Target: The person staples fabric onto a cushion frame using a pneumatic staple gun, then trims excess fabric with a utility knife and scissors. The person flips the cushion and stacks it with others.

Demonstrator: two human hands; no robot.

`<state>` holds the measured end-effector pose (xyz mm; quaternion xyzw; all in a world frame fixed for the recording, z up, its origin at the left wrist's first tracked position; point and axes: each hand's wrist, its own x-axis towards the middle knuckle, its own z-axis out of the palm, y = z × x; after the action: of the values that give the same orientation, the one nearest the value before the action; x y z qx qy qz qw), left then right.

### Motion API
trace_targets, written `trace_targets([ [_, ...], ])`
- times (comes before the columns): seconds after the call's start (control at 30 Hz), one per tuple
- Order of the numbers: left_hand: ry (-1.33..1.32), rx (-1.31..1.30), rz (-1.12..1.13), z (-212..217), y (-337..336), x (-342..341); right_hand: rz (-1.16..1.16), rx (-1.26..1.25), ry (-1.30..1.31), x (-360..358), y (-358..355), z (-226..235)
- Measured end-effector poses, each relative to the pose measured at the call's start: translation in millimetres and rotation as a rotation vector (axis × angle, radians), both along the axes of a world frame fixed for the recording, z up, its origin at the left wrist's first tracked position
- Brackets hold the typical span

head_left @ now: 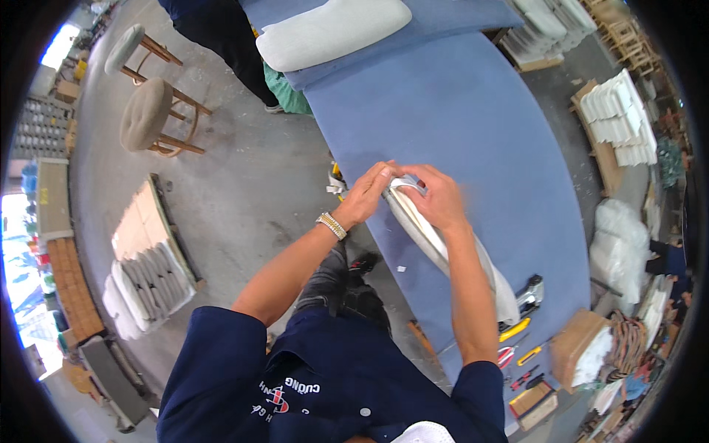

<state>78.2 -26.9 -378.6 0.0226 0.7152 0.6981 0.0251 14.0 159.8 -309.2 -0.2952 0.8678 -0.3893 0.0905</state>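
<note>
Head view: looking down on a person in a dark blue shirt who is working at the near-left edge of a long blue tabletop (473,111).
Left hand: one left hand (367,193), a metal wristwatch (331,225) sitting on its wrist, fingers curling closed and pinching the pale fabric at the top end of the cushion panel.
Right hand: one right hand (437,198), fingers bending down and gripping the same top end from the other side; the two hands are nearly touching.
Cushion panel: one long white cushion panel (436,240), lying on the tabletop near its left edge, running from the hands back toward the person under the right forearm.
Second cushion: one grey-white cushion (332,31), resting at the far end of the tabletop, well apart from the hands.
Tools: one staple gun (528,294) sitting just beside the near end of the panel; one yellow utility knife (515,329) lying just below it; a few small hand tools further down, too small to count.
Stools: two round padded stools (151,114) standing on the concrete floor to the left.
Stacks: one pallet of grey and cream pads (148,273) sitting on the floor at left; white pieces (617,118) piling at right.
</note>
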Motion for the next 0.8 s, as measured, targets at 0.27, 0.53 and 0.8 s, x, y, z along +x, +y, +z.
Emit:
trace_targets([
  [0.27,-0.108,0.15,-0.04,7.1,-8.4,4.2,-0.026,0.166,-0.279,57.3,-13.7,70.1],
  [0.53,-0.244,-0.138,-0.021,-40.3,-29.9,36.0,-0.942,-0.433,-0.322,145.7,117.8,53.4],
  [0.8,-0.388,-0.333,-0.128,-79.7,-45.9,-7.0,-1.529,0.463,-0.382,260.6,177.0,-130.2],
])
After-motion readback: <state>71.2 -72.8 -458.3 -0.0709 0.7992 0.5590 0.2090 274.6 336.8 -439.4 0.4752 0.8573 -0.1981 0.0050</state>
